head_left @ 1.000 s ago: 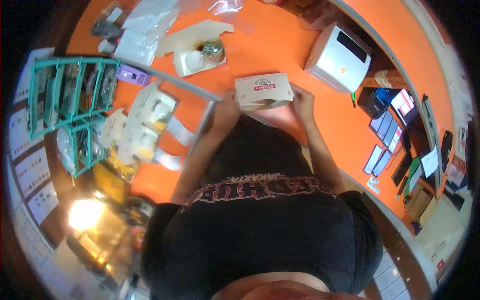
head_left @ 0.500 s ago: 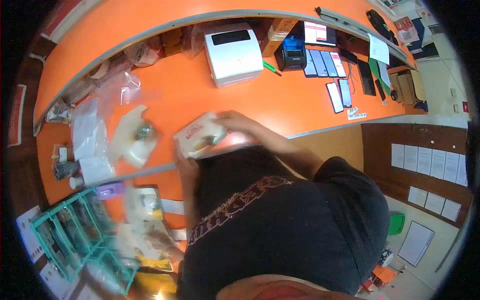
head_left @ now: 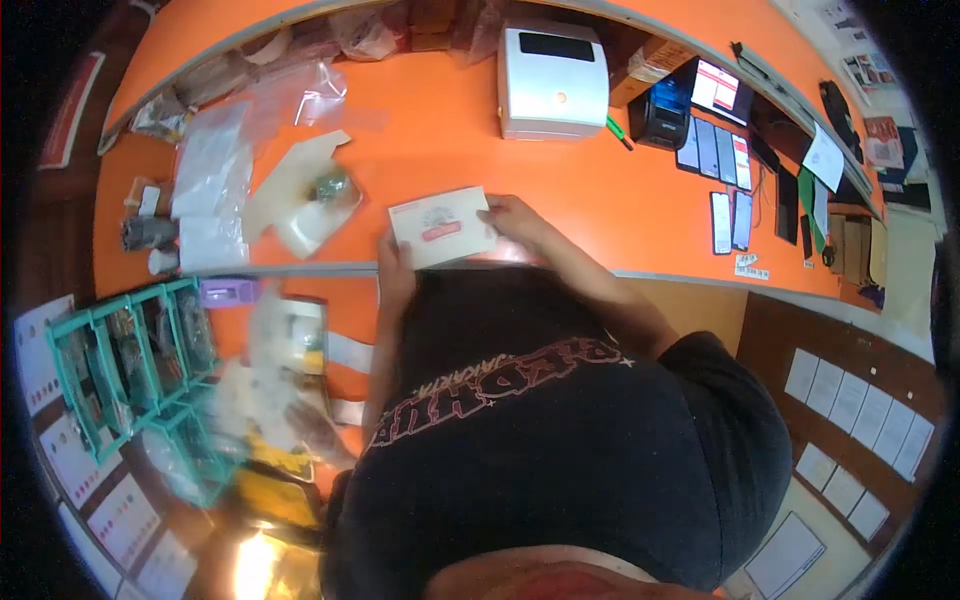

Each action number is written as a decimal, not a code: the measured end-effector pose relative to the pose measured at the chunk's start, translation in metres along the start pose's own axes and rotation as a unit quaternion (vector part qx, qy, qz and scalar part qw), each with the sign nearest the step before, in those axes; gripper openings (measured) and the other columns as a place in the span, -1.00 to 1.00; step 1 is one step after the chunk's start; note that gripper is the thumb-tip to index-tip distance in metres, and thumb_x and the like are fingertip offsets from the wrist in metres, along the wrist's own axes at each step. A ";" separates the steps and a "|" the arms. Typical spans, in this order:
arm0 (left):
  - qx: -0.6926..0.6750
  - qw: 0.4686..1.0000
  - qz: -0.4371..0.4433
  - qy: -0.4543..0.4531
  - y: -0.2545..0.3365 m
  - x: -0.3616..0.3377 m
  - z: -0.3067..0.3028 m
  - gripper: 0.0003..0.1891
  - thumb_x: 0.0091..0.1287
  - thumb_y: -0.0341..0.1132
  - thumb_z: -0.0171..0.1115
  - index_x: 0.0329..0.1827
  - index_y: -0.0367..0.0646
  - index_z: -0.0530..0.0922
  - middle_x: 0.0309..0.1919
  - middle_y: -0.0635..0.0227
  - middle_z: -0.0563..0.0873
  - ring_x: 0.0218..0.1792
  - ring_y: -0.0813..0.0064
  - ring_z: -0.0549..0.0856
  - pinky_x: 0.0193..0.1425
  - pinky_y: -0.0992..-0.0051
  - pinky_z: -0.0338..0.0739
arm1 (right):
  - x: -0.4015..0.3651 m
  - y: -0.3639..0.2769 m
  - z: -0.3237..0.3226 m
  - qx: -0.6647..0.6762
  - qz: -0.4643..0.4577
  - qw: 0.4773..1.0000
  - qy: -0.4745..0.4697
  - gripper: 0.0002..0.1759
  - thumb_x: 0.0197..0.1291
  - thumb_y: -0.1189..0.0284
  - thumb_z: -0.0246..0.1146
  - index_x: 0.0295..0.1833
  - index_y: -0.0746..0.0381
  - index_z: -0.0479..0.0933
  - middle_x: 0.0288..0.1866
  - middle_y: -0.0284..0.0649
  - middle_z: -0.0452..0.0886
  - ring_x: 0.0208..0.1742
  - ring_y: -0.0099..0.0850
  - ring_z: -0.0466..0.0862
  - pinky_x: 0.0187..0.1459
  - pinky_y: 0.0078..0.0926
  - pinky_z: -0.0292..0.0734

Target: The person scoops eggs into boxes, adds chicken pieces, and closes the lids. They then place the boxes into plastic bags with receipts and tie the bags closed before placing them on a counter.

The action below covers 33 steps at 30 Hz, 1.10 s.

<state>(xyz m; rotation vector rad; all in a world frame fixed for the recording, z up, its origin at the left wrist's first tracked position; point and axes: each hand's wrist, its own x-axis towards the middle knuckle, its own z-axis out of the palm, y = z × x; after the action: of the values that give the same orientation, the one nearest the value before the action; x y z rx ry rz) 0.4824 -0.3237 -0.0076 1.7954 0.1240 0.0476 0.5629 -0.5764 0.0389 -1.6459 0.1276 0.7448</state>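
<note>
Between my two hands is a flat cream box (head_left: 443, 228) with a red label and a dark printed mark, held above the orange counter's front edge. My left hand (head_left: 397, 258) grips its left end. At the right end, my right hand (head_left: 508, 217) has its fingers closed on the box's edge. To the left on the counter, an opened cream wrapper (head_left: 290, 190) lies with a small green item (head_left: 331, 184) in clear plastic on it.
A white printer (head_left: 555, 85) stands at the back, with a green pen (head_left: 619, 133) beside it. Several phones (head_left: 721, 222) lie at the right. Clear plastic bags (head_left: 212, 185) and teal racks (head_left: 130, 365) are at the left. Another person's blurred hand (head_left: 318, 432) shows at lower left.
The box now shows its printed face squarely and looks closed flat; before, it was tilted with something yellowish and dark showing at its side. The whole view has shifted.
</note>
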 end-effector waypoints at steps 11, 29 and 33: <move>0.074 0.997 -0.014 -0.007 -0.029 0.008 -0.018 -0.54 0.53 -0.42 -0.07 0.46 -0.32 0.24 0.28 0.05 0.51 0.31 0.23 0.49 0.45 0.28 0.30 | 0.022 -0.012 -0.027 0.222 0.162 0.957 -0.090 -0.92 0.28 0.48 0.27 -0.15 0.10 0.53 -0.39 -0.44 0.58 -0.46 -0.64 0.51 -0.41 -0.65 0.42; 0.428 0.863 0.227 -0.144 0.053 0.014 -0.040 -0.24 0.29 0.07 0.30 0.55 0.09 0.31 0.58 0.14 0.22 0.52 -0.04 0.25 0.53 -0.01 0.25 | -0.011 -0.062 0.009 -0.538 -0.313 0.771 -0.132 -0.02 -0.04 0.24 0.53 0.54 0.02 0.27 0.52 0.10 0.17 0.52 0.19 0.19 0.47 0.05 0.25; 0.464 0.832 0.274 -0.129 0.051 0.018 -0.042 -0.25 0.26 0.09 0.30 0.52 0.07 0.36 0.56 0.16 0.26 0.49 -0.02 0.29 0.49 0.01 0.31 | 0.001 -0.048 0.004 -0.558 -0.348 0.741 -0.135 -0.02 0.00 0.34 0.46 0.57 0.01 0.19 0.51 0.17 0.12 0.52 0.21 0.15 0.47 0.05 0.28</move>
<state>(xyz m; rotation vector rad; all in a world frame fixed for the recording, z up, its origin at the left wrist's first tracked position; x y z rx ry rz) 0.4987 -0.2926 0.0510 2.7388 -0.6859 0.1770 0.5855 -0.5615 0.0785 -2.4039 -1.3337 0.4326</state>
